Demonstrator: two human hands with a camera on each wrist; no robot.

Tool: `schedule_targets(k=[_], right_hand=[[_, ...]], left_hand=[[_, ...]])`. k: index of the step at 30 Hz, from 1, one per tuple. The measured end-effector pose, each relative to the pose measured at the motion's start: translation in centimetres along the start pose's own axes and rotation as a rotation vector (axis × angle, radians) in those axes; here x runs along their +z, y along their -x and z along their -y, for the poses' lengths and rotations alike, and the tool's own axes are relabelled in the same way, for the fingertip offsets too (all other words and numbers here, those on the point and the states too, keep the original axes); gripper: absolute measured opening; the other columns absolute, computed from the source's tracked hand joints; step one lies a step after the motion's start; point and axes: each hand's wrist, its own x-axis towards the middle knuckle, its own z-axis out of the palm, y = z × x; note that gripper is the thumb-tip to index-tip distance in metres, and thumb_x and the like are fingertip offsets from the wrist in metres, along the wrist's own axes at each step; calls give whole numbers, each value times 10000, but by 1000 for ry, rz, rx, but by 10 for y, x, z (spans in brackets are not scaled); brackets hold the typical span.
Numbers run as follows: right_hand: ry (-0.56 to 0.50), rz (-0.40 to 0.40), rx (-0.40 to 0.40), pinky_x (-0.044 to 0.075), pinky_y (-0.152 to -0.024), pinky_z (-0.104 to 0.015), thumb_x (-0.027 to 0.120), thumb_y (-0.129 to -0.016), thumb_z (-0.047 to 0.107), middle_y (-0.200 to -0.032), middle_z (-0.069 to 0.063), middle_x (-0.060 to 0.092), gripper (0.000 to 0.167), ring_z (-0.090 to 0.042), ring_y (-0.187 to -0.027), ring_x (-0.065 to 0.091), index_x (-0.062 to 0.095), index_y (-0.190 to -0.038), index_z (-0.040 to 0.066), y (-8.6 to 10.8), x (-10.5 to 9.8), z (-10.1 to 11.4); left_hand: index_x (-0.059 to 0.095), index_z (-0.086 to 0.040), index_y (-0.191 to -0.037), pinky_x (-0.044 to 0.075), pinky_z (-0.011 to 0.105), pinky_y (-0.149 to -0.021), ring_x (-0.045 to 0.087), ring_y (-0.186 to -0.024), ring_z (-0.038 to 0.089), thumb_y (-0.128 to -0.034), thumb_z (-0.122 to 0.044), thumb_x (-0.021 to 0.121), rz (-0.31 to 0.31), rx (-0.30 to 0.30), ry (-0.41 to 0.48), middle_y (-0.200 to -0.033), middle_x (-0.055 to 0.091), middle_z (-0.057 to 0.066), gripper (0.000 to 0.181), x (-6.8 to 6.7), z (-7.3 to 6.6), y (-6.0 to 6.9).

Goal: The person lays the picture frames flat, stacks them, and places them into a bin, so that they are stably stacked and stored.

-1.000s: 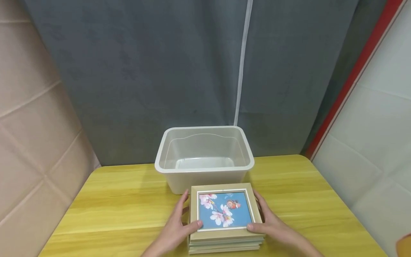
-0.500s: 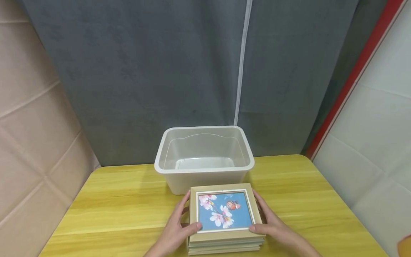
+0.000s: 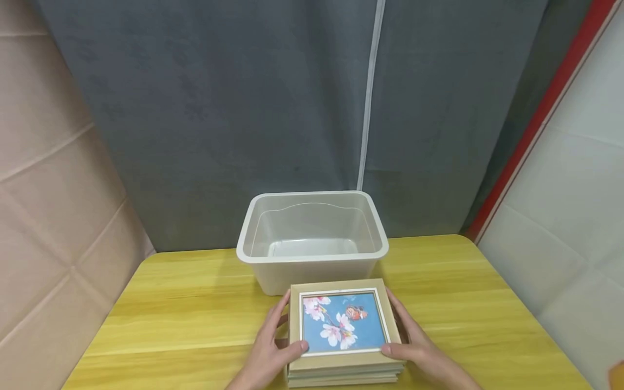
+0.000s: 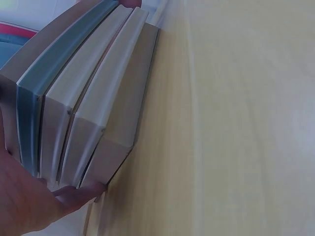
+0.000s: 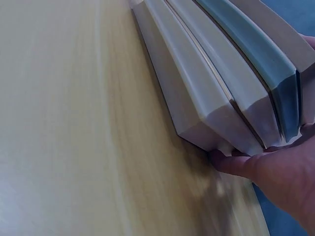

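Observation:
A stack of several picture frames [image 3: 343,360] lies on the table right in front of the bin. The top picture frame [image 3: 295,325] has a tan border and a blue picture with pink-white blossoms and a butterfly. My left hand [image 3: 267,346] grips the stack's left side, thumb on the top frame's front left corner, fingers along the edge. On the opposite side my right hand [image 3: 416,346] holds it likewise, thumb near the front right corner. Both wrist views show the frame edges [image 4: 93,108], one of them blue-green, with fingers against the stack's side.
Behind the stack stands a light grey plastic bin [image 3: 312,259] with nothing seen inside. The wood-grain table [image 3: 185,314] ends at a grey curtain [image 3: 219,135]. Pale padded panels flank it left and right. An orange object [image 3: 616,375] shows at the right edge.
My right thumb has shifted slightly to the right along the top picture frame. The stack and the bin stay where they were, and both hands keep their hold.

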Motion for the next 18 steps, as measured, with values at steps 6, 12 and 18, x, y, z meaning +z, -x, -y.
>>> schedule_targets(k=[6,12,18], right_hand=[[-7,-10,-26,433,-1072,-338,663,-911,42,-1649,-299,-139,1041,-92,-1390,372,-68,-1646,130,2,2,-2],[-35,-19,-24,444,-1066,-341,653,-908,26,-1637,-321,-141,1039,-53,-1358,417,-88,-1635,88,2,4,-6],[-12,-36,5,435,-1063,-325,639,-903,49,-1644,-311,-123,1029,-72,-1355,402,-78,-1639,105,3,5,-6]], left_hand=[[313,-334,-1616,560,333,-850,453,-1332,459,-794,-196,819,-25,27,34,-1576,375,153,976,2,5,1],[307,-317,-1620,554,344,-861,455,-1327,451,-802,-205,812,-21,31,21,-1570,385,146,968,2,5,1],[288,-282,-1629,537,348,-895,450,-1332,435,-823,-222,809,-8,-1,6,-1593,355,149,962,2,2,0]])
